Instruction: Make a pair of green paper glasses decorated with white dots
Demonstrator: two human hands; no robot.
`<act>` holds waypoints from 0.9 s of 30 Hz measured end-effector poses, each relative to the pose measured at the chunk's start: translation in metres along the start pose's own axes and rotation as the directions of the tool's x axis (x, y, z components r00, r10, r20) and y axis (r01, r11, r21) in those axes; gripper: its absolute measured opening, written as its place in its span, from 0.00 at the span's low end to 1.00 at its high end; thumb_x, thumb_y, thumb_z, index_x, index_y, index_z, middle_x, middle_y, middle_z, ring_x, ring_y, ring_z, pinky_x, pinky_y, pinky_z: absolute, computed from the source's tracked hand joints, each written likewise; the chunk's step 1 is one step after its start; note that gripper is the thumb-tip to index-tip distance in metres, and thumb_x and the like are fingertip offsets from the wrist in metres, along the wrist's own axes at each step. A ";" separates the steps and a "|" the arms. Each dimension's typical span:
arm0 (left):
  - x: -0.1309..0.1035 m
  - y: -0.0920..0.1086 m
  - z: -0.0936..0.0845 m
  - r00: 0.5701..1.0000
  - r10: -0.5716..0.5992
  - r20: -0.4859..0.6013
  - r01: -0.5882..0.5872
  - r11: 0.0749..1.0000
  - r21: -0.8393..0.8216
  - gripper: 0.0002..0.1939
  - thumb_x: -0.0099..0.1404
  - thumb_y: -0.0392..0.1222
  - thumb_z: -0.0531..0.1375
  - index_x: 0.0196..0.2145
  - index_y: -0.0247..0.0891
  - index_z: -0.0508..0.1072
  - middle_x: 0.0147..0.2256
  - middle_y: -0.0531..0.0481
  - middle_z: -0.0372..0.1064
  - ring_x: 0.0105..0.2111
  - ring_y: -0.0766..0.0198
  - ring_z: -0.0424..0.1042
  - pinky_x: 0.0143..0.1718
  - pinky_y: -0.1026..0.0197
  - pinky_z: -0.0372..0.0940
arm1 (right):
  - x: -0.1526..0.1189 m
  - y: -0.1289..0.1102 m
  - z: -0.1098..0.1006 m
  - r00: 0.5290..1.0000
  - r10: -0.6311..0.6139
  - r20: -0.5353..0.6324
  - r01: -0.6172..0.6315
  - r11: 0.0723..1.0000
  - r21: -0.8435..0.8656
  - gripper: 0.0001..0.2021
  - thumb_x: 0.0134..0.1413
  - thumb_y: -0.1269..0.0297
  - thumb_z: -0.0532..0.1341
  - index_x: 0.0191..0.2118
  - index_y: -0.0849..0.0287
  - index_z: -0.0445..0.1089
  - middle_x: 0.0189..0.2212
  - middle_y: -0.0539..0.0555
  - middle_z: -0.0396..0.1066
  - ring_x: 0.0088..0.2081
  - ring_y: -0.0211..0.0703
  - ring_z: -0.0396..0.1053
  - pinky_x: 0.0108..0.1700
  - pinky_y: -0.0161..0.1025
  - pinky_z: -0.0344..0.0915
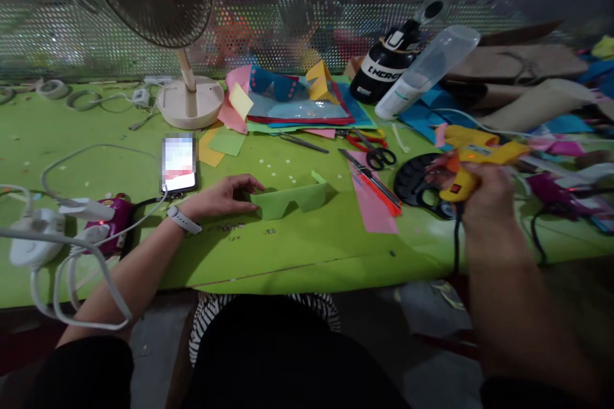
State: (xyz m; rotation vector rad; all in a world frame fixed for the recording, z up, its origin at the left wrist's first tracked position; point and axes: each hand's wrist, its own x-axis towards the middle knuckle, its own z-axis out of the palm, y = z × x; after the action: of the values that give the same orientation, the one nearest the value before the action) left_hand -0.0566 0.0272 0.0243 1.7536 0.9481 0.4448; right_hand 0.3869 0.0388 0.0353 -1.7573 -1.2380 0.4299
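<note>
My left hand [225, 197] rests on the table and pinches the left end of a green paper cut-out [288, 200] shaped like a pair of glasses. The cut-out stands on its edge, with a small folded strip rising at its far right. In my right hand [492, 195] is a yellow hot glue gun [494, 152], gripped by its handle, with a black cord hanging down. It is above a black round palette [407, 180]. Beside that, a utility knife [369, 172] and an orange-handled tool [384, 193] lie on pink paper [377, 220].
Black scissors [381, 156] and tweezers [304, 142] lie further back. A phone [180, 163], cables and a purple power strip [109, 223] are on the left. Behind stand a fan [190, 102], a black bottle [381, 73] and a clear bottle [426, 70]. Coloured paper fills the back middle.
</note>
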 end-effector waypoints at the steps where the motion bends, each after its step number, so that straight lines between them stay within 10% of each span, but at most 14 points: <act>1: 0.000 -0.001 0.000 1.000 -0.001 0.002 0.001 1.000 -0.011 0.22 0.59 0.46 0.65 0.49 0.38 0.70 0.42 0.45 0.71 0.40 0.62 0.68 0.41 0.59 0.65 | -0.009 -0.010 0.009 0.994 0.061 0.088 -0.079 0.974 0.212 0.16 0.51 0.47 0.51 0.31 0.54 0.66 0.35 0.64 0.71 0.34 0.50 0.72 0.26 0.44 0.62; 6: 0.001 -0.003 -0.001 1.000 -0.012 0.014 0.013 0.997 -0.079 0.19 0.59 0.46 0.65 0.46 0.38 0.70 0.41 0.47 0.71 0.40 0.62 0.69 0.42 0.58 0.66 | -0.070 -0.056 0.059 0.809 -0.023 0.587 -0.234 0.904 0.359 0.19 0.38 0.45 0.67 0.30 0.55 0.67 0.25 0.53 0.69 0.25 0.43 0.67 0.23 0.39 0.61; 9: 0.001 -0.001 0.000 0.999 -0.021 0.029 0.025 0.992 -0.123 0.15 0.59 0.44 0.64 0.42 0.38 0.69 0.41 0.46 0.70 0.40 0.63 0.69 0.44 0.58 0.66 | -0.100 -0.075 0.081 0.603 -0.157 0.782 -0.066 0.967 0.245 0.19 0.45 0.43 0.66 0.31 0.54 0.69 0.24 0.51 0.69 0.23 0.42 0.66 0.23 0.39 0.61; 12: 0.000 0.001 0.000 0.998 -0.043 0.041 0.048 0.988 -0.149 0.12 0.59 0.43 0.64 0.39 0.38 0.68 0.38 0.48 0.70 0.38 0.64 0.69 0.42 0.59 0.66 | -0.116 -0.087 0.092 0.495 -0.274 0.825 0.129 0.962 0.242 0.15 0.50 0.47 0.65 0.31 0.54 0.68 0.21 0.48 0.66 0.21 0.39 0.62 0.22 0.38 0.58; 27: 0.001 -0.001 -0.001 0.997 -0.043 0.070 0.053 0.986 -0.156 0.14 0.58 0.42 0.65 0.41 0.37 0.68 0.38 0.48 0.70 0.38 0.64 0.68 0.42 0.58 0.65 | -0.127 -0.100 0.097 0.414 -0.477 0.775 0.518 0.824 0.230 0.19 0.53 0.46 0.62 0.26 0.52 0.55 0.17 0.44 0.54 0.18 0.36 0.53 0.23 0.37 0.49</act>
State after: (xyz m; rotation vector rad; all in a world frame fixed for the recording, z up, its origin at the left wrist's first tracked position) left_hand -0.0569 0.0291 0.0241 1.5893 0.8824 0.4171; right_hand 0.2069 -0.0187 0.0410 -1.0730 -2.3698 0.9071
